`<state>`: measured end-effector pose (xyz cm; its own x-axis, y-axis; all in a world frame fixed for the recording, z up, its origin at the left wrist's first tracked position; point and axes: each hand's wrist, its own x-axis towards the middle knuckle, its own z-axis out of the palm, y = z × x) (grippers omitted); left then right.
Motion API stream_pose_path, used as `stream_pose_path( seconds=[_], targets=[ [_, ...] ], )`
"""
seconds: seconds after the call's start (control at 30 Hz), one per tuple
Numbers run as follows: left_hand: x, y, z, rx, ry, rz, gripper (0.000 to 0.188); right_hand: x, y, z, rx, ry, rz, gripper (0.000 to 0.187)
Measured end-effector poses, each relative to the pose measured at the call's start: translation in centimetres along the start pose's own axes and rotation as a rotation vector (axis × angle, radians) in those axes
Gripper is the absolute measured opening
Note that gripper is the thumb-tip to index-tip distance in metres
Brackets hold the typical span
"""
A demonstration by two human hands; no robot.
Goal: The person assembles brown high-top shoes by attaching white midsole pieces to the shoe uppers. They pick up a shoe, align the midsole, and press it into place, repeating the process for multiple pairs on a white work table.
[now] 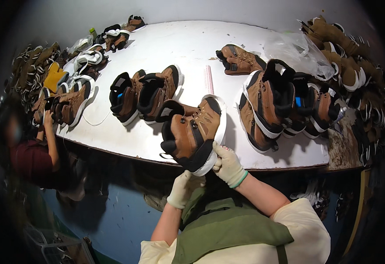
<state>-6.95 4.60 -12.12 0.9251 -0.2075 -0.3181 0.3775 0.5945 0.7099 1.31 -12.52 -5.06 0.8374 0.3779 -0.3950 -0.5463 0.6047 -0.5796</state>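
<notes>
A brown and black hiking boot (184, 140) with a white sole is tilted above the table's near edge, its heel toward me and its toe pointing away. My right hand (229, 165), in a white glove with a green cuff edge, grips the sole's side near the heel, thumb uppermost. Below the heel, my left hand (184, 190), gloved too, has its fingers closed against the sole's edge; part of them is hidden. Just behind the held boot another boot (175, 108) shows in part. A pair of similar boots (153, 94) stands to the left.
More boots (269, 103) crowd the white table (192, 53) on the right, near a clear plastic bag (300, 53). One boot (241, 60) lies farther back. Brown shoe uppers (340, 48) are piled at both sides. At the left edge a person (32, 149) handles boots (71, 103).
</notes>
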Motion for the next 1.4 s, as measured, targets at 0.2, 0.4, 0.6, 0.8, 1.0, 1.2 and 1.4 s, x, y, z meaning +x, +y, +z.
stream_pose_path(
  seconds=[0.2, 0.4, 0.6, 0.8, 1.0, 1.2, 1.4],
  targets=[
    [-1.8, 3.3, 2.6, 0.455, 0.325, 0.434, 0.02, 0.1, 0.9, -2.7, 0.28, -0.037, 0.09, 0.022],
    [0.0, 4.6, 6.3, 0.792, 0.344, 0.685, 0.063, 0.7, 2.2, -7.3, 0.434, -0.496, 0.009, 0.047],
    [0.7, 3.7, 9.3, 1.012, 0.27, 0.978, 0.068, -1.0, 1.5, -5.6, -1.762, -0.173, -0.66, 0.054],
    [0.7, 3.9, 9.8, 1.281, 0.38, 1.198, 0.066, -1.7, 1.6, -5.1, -1.81, -0.114, -0.822, 0.053],
    [0.9, 5.7, 10.3, 1.277, 0.327, 1.149, 0.067, -0.5, 3.0, -6.5, -1.51, -0.192, -0.654, 0.055],
    [1.7, 5.2, 9.7, 1.268, 0.318, 1.173, 0.07, 0.5, 3.8, -6.9, -0.035, -0.578, -0.303, 0.058],
    [1.0, 4.8, 9.9, 1.266, 0.379, 1.191, 0.085, 1.9, 5.5, -8.9, 0.088, -0.552, -0.122, 0.058]
  ],
)
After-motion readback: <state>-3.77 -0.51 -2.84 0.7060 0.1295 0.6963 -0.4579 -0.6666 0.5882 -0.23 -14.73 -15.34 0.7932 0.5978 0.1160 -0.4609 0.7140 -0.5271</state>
